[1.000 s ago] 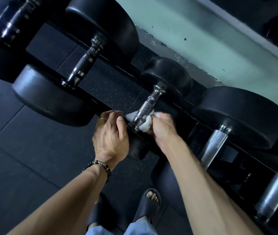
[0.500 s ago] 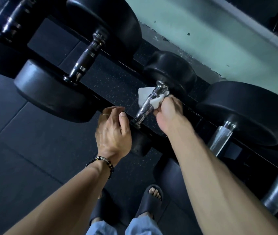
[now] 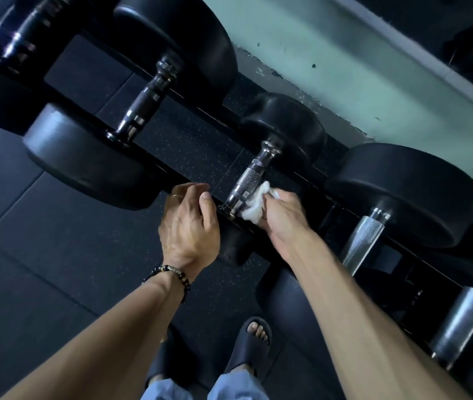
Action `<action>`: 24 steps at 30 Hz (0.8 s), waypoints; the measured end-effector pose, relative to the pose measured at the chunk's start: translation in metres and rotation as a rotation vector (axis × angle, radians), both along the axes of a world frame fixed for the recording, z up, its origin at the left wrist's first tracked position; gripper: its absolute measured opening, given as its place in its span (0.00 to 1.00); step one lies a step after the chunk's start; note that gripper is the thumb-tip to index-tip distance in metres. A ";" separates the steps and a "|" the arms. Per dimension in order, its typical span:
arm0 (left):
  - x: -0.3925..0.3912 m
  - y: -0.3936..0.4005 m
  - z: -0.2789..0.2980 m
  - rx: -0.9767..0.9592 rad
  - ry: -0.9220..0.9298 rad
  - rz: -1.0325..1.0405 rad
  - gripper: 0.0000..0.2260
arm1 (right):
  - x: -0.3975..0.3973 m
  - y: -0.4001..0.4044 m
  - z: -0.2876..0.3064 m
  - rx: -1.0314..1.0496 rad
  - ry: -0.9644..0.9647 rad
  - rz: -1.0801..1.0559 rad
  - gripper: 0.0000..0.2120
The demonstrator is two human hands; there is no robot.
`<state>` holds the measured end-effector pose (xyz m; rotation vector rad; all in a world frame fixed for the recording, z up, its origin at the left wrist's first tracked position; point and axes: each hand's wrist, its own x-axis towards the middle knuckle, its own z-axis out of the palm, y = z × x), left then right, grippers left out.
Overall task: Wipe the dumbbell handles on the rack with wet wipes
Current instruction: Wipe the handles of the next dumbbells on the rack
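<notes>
A small black dumbbell with a knurled chrome handle (image 3: 249, 180) lies across the black rack (image 3: 189, 176). My right hand (image 3: 283, 216) grips a crumpled white wet wipe (image 3: 255, 204) and holds it against the near end of that handle. My left hand (image 3: 187, 223) rests on the dumbbell's near head (image 3: 234, 246), fingers curled over its edge beside the handle. The near head is mostly hidden under my hands.
A larger dumbbell with a dark handle (image 3: 146, 102) sits to the left, another (image 3: 24, 27) at the far left. Two dumbbells with thick silver handles (image 3: 363, 241) (image 3: 460, 319) lie to the right. A pale green wall (image 3: 345, 59) runs behind. My sandalled feet (image 3: 254, 342) stand on dark rubber flooring.
My right hand has slid the wipe back down the handle from its far end to its near end. My left hand has stayed on the near head.
</notes>
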<state>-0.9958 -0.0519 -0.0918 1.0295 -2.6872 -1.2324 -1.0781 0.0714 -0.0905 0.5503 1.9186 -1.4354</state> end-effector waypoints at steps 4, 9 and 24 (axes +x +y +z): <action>-0.001 -0.002 0.002 0.029 -0.043 -0.053 0.24 | 0.008 0.025 0.034 -0.182 0.096 0.006 0.11; -0.003 -0.013 0.037 0.184 0.072 -0.248 0.28 | 0.014 0.033 0.061 -0.415 -0.009 0.047 0.09; -0.015 0.026 0.103 0.945 0.090 0.272 0.09 | 0.050 0.026 0.075 0.187 0.981 0.194 0.07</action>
